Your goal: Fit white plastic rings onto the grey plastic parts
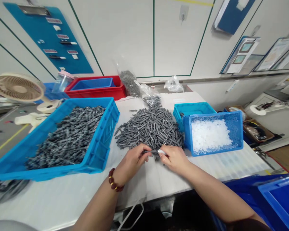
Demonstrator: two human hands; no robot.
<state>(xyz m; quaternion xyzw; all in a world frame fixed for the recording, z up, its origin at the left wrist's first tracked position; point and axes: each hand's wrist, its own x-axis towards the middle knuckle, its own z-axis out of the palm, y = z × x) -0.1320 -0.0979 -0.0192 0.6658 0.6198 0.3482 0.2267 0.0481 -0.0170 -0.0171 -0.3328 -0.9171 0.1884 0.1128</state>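
Note:
My left hand (135, 159), below a beaded bracelet, pinches one end of a thin dark grey part (154, 151). At the part's other end, my right hand (173, 158) is closed on a small white piece (161, 151) that touches the part. Both hands are at the front edge of a heap of similar grey parts (151, 126) on the white-covered table. Right of the heap, a tilted blue bin (214, 149) holds many small white rings (209, 134). A large blue crate (110, 134) on the left holds many more grey parts.
Behind the heap lie plastic bags (130, 83) of grey parts. A teal bin (195, 107) stands behind the ring bin, and a red crate (96, 93) is at the back left beside a fan (19, 88). More blue crates (279, 199) are at the lower right.

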